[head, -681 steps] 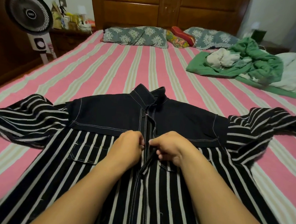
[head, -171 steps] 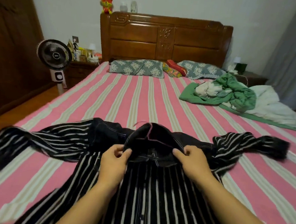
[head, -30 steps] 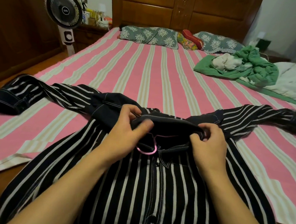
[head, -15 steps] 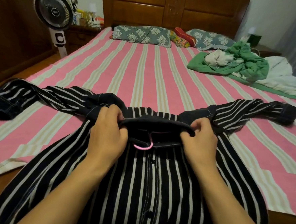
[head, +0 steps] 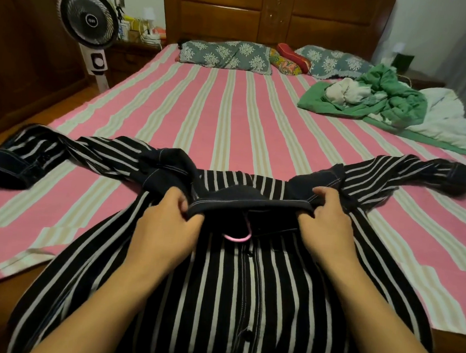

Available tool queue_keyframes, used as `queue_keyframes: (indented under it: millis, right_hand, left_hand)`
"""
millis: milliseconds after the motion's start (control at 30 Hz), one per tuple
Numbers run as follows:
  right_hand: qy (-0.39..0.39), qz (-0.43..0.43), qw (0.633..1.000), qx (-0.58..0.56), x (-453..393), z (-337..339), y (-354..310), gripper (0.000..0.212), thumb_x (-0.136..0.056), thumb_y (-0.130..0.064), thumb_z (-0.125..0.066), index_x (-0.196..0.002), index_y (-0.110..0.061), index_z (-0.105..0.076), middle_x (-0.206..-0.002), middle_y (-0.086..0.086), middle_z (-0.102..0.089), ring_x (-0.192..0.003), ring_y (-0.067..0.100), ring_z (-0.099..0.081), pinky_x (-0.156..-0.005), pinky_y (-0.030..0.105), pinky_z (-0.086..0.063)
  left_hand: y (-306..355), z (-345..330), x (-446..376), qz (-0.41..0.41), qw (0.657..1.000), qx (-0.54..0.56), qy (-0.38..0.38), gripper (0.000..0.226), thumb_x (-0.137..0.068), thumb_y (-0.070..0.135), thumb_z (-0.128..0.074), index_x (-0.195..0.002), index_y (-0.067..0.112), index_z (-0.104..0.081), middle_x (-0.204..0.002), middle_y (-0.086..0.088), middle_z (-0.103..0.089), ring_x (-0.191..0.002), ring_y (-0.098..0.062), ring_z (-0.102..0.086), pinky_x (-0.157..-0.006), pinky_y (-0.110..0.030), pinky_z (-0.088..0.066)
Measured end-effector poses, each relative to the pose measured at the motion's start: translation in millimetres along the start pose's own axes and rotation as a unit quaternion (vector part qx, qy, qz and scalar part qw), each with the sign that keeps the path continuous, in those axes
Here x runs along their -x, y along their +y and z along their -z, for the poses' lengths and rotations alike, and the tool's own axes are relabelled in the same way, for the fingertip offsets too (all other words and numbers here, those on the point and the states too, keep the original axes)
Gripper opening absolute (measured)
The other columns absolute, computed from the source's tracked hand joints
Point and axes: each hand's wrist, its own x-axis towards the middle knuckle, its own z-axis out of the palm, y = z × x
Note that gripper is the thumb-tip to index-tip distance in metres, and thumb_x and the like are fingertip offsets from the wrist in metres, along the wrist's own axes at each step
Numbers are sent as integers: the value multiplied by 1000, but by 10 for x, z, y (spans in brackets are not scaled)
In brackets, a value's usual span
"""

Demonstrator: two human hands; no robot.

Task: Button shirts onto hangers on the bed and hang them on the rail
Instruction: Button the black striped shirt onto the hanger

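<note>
The pink-and-cream striped bed [head: 230, 115] carries the black-and-white striped button shirt [head: 245, 293] at its near edge. Shirt long axis runs toward the headboard, collar end farthest, sleeves spread left and right. The left hand [head: 165, 226] and right hand [head: 326, 227] each pinch the dark collar band [head: 249, 205]. A pink hanger hook [head: 236, 236] shows beneath it.

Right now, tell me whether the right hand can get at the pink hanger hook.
Probably yes. The pink hanger hook pokes out bare below the collar, beside the right hand, though that hand would have to release the collar first.
</note>
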Motion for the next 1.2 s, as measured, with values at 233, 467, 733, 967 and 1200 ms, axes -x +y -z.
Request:
queue_keyframes:
  millis: [233, 467, 733, 967, 1200]
  right_hand:
    - [-16, -79, 932, -353, -1177, 118, -803, 40, -91, 0, -52, -129, -11, -56, -94, 16, -67, -62, 24, -67, -53, 33, -58]
    - [-201, 13, 979, -26, -1964, -214, -568, 58, -93, -21, -64, -148, -22, -47, -143, 4, -55, -128, 25, -55, -110, 42, -44]
    - [-165, 99, 953, 234, -2252, -1024, -99, 35, -95, -17, -56, -128, -13, -66, -134, 14, -62, -119, 35, -59, -102, 43, -50]
    - [-39, 160, 957, 239, -3164, -1528, -633, 41, -96, -14, -43, -136, -13, -54, -124, 23, -58, -110, 45, -55, -92, 47, -51]
    - [-172, 114, 899, 387, -3917, -1926, -654, 14, -88, -14, -62, -93, -1, -62, -98, 18, -59, -90, 34, -54, -91, 42, -51]
  left_hand:
    - [1017, 87, -1221, 111, 878, 460, -75, 22, -99, 10, -58, -114, 11, -42, -90, -18, -64, -73, -24, -71, -78, -47, -63]
    - [347, -197, -1611, -78, 987, -17, -142, 65, -100, 40, -55, -158, 32, -25, -161, -3, -35, -138, -25, -44, -113, -41, -39]
    - [-676, -698, -1308, -96, 926, -331, -154, 65, -100, 67, -14, -159, 42, -15, -169, 0, -11, -155, -25, -7, -125, -47, -7]
    - [-608, -863, -1668, -254, 885, -386, -63, 38, -86, 42, -42, -110, 20, -60, -136, -13, -52, -132, -33, -42, -111, -51, -31]
    - [-686, -909, -1692, -252, 899, -358, -34, 62, -84, 40, -45, -144, 24, -49, -163, -14, -28, -153, -32, -22, -123, -55, -16]
